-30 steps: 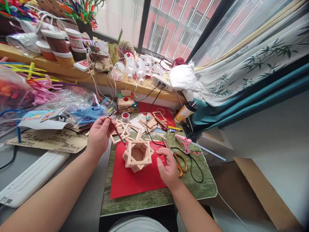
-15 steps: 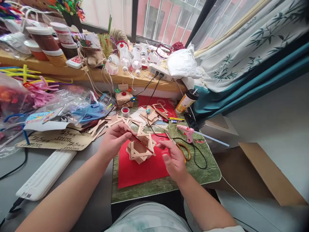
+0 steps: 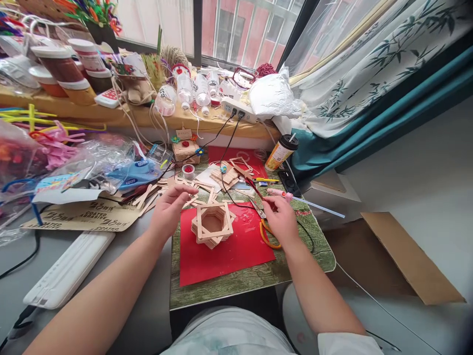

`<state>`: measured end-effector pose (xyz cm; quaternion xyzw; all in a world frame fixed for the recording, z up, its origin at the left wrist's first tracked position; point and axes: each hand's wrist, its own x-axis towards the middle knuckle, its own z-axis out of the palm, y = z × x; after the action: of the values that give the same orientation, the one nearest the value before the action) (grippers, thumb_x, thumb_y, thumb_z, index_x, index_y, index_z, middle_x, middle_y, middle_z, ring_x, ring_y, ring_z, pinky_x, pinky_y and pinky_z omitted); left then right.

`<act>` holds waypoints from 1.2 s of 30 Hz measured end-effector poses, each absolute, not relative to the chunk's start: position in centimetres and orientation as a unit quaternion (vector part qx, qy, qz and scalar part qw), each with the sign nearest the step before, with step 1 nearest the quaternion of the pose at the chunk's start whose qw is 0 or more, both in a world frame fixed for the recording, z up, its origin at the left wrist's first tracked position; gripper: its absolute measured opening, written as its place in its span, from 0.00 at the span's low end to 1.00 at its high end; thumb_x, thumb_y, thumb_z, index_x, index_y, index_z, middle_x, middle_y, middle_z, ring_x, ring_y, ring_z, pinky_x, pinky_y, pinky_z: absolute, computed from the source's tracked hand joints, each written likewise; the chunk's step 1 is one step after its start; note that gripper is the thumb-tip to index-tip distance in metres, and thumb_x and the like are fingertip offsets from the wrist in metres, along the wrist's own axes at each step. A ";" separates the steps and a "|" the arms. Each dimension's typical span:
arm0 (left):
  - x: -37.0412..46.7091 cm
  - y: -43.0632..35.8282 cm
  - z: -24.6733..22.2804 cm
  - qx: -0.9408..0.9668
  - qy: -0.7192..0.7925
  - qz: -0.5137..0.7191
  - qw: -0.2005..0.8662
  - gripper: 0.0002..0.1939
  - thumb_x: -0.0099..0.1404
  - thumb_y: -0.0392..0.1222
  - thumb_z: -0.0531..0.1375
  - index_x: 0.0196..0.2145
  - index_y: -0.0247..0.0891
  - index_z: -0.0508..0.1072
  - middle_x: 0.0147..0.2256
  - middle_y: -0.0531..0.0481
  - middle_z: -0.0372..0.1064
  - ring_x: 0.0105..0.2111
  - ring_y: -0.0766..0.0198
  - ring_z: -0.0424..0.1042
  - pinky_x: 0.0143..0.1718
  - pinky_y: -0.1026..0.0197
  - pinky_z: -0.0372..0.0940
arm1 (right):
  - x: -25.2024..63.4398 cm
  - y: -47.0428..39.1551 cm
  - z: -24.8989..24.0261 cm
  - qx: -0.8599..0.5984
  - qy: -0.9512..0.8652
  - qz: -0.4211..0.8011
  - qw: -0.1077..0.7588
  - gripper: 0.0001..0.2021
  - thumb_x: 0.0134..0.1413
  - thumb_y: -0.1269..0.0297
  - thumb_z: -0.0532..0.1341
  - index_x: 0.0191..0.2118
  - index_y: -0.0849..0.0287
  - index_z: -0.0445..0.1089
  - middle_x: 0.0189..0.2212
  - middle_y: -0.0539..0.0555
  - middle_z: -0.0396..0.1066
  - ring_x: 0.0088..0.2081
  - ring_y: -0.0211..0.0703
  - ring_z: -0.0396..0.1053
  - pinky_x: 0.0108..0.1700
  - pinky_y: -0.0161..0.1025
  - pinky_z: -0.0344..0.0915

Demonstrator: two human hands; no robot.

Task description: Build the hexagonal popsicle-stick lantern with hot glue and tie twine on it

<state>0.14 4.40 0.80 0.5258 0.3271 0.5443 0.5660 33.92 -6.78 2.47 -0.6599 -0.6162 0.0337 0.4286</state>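
My left hand [image 3: 169, 211] is held just left of the stacked craft-stick structure, fingers stretched out and nothing in them. That structure [image 3: 199, 230], pale wooden sticks layered at turned angles round a hollow middle, sits on a red sheet [image 3: 236, 256]. My right hand [image 3: 281, 219] is closed round a thin dark red stick [image 3: 254, 188] resembling a paintbrush, which points up and left; its tip is hard to make out. Yellow-handled scissors [image 3: 266, 237] lie beside and partly under my right hand. Just beyond is a pink glue gun [image 3: 283, 194], mostly covered by that hand.
Loose craft sticks [image 3: 201, 187] and a small red-filled cup [image 3: 188, 171] lie behind the structure. A drink cup [image 3: 281, 154] stands at the back right. Black cords cross the green table [image 3: 221, 296]. Sandpaper [image 3: 84, 213] and a white power strip [image 3: 70, 268] are at left.
The thin dark red stick has passed from my left hand to my right. My right hand has moved right, over the scissors and glue gun; my left has drawn back from above the structure.
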 end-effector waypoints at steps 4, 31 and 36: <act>-0.1 6.0 -0.9 0.495 0.369 0.573 0.539 0.13 0.71 0.54 0.70 0.39 0.42 0.81 0.40 0.48 0.81 0.43 0.60 0.78 0.48 0.59 0.70 | 38.4 -4.9 0.8 -0.678 -0.652 -0.019 0.340 0.09 0.70 0.62 0.62 0.43 0.55 0.81 0.48 0.62 0.83 0.54 0.60 0.79 0.61 0.60 0.72; -3.2 8.6 -1.7 0.871 0.431 0.218 0.091 0.05 0.70 0.42 0.65 0.35 0.44 0.81 0.36 0.44 0.82 0.40 0.48 0.77 0.43 0.51 0.65 | 34.1 -4.3 -3.5 -0.507 -0.769 0.030 0.388 0.13 0.62 0.78 0.58 0.37 0.53 0.75 0.35 0.55 0.77 0.41 0.53 0.73 0.47 0.53 0.71; -3.0 8.1 -0.6 0.863 0.418 0.273 0.083 0.09 0.75 0.42 0.61 0.42 0.43 0.83 0.42 0.43 0.84 0.43 0.51 0.78 0.48 0.50 0.65 | 34.0 -4.4 -3.5 -0.502 -0.774 0.013 0.385 0.11 0.62 0.77 0.59 0.37 0.53 0.75 0.35 0.54 0.79 0.41 0.53 0.74 0.47 0.53 0.71</act>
<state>-3.03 8.11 -0.64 0.8627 0.4177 0.2730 0.0827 34.03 -4.37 -3.53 -0.5020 -0.7741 0.0131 0.3854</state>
